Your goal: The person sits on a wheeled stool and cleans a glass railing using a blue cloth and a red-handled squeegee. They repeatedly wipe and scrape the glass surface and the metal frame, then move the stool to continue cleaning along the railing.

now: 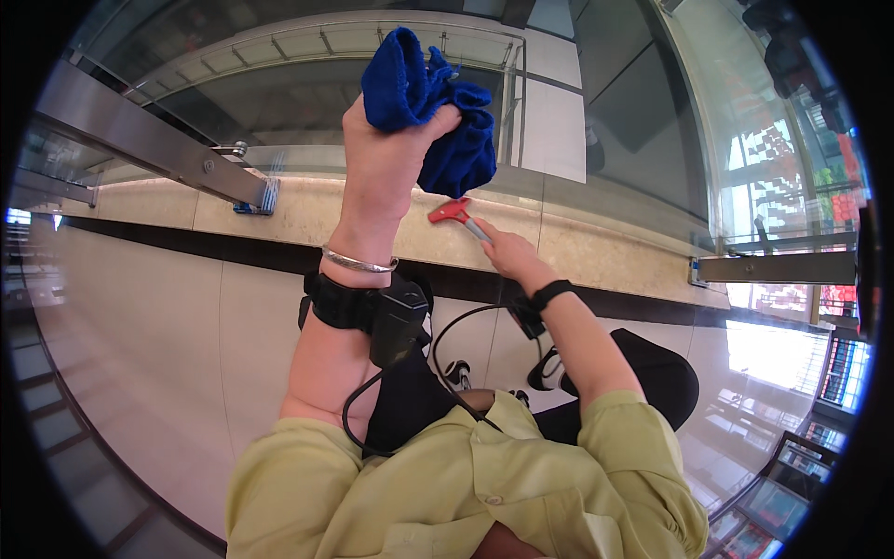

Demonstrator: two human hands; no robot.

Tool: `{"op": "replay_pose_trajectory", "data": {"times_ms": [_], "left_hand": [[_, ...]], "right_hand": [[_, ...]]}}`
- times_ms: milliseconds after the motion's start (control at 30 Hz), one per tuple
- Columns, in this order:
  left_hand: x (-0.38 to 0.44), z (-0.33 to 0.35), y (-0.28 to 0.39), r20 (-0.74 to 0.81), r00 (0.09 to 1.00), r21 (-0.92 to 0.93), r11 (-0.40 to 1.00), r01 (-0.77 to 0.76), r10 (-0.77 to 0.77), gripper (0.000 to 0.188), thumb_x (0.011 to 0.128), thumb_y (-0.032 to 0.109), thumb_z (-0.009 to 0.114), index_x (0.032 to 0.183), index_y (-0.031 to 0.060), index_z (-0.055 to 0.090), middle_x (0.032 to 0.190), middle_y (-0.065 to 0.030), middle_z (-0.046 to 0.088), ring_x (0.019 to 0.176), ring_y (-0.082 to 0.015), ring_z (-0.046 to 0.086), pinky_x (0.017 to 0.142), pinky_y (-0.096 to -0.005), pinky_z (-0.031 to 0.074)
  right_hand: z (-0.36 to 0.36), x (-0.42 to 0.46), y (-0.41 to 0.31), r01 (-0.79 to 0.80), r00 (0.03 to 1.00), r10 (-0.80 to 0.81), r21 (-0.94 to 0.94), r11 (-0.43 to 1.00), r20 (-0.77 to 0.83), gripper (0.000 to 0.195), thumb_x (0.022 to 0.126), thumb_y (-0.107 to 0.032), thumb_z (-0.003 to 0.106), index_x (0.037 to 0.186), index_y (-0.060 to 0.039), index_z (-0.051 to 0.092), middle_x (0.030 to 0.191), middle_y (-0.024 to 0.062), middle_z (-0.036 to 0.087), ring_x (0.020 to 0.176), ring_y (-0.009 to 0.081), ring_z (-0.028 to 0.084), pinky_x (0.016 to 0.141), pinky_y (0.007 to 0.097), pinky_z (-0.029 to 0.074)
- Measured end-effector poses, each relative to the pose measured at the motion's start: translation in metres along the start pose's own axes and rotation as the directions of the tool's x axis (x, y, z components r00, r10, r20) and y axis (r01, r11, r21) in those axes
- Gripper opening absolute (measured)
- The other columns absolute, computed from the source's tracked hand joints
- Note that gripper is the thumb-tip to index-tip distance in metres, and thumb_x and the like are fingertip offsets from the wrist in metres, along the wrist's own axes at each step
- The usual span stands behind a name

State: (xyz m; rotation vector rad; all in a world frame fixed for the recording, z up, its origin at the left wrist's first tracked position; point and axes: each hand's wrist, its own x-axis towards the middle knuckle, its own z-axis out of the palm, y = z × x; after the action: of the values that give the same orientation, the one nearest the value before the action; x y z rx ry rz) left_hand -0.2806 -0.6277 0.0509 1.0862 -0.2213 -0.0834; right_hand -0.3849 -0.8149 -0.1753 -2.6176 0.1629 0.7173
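Observation:
My left hand (pixel 391 150) is raised in front of me, closed on a bunched blue cloth (pixel 457 157) that spills over the fingers and hangs to the right of them. Lower and further right, my right hand (pixel 513 251) grips the grey handle of a scraper with a red head (pixel 450 210). The scraper's head points left, over the beige stone ledge, just below the hanging part of the cloth. Whether its blade touches the ledge is not clear.
A glass panel (pixel 628 202) rises behind the stone ledge (pixel 307 202), with a metal railing beyond it. Metal bars (pixel 154 140) stand at the left and right (pixel 775 270). Black cables run from the devices on my wrists. Pale floor tiles (pixel 154 314) lie below.

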Motion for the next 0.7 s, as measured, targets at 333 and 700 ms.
{"op": "replay_pose_trajectory", "data": {"times_ms": [333,700], "left_hand": [[-0.004,-0.004,-0.003,0.020,1.000,0.007,1.000,0.002,-0.002,0.023,0.082,-0.008,0.067,0.104,-0.0047,0.066,0.095,-0.0095,0.071,0.084,-0.0166,0.067,0.079,-0.0281,0.054],[-0.003,-0.002,-0.006,-0.005,1.000,-0.019,0.999,-0.028,0.028,0.027,0.081,-0.009,0.068,0.108,-0.0046,0.064,0.098,-0.0093,0.070,0.084,-0.0168,0.067,0.079,-0.0293,0.054]], "right_hand": [[0.022,-0.038,0.000,-0.082,0.997,0.082,0.045,0.996,0.004,0.052,0.097,-0.031,0.045,0.148,-0.0308,0.030,0.104,0.0203,0.067,0.099,0.0396,0.063,0.085,0.0503,0.049],[0.031,-0.016,-0.012,-0.078,0.990,0.097,0.173,0.982,-0.099,0.053,0.097,-0.031,0.044,0.148,-0.0286,0.029,0.105,0.0238,0.066,0.098,0.0421,0.062,0.085,0.0523,0.049]]}}
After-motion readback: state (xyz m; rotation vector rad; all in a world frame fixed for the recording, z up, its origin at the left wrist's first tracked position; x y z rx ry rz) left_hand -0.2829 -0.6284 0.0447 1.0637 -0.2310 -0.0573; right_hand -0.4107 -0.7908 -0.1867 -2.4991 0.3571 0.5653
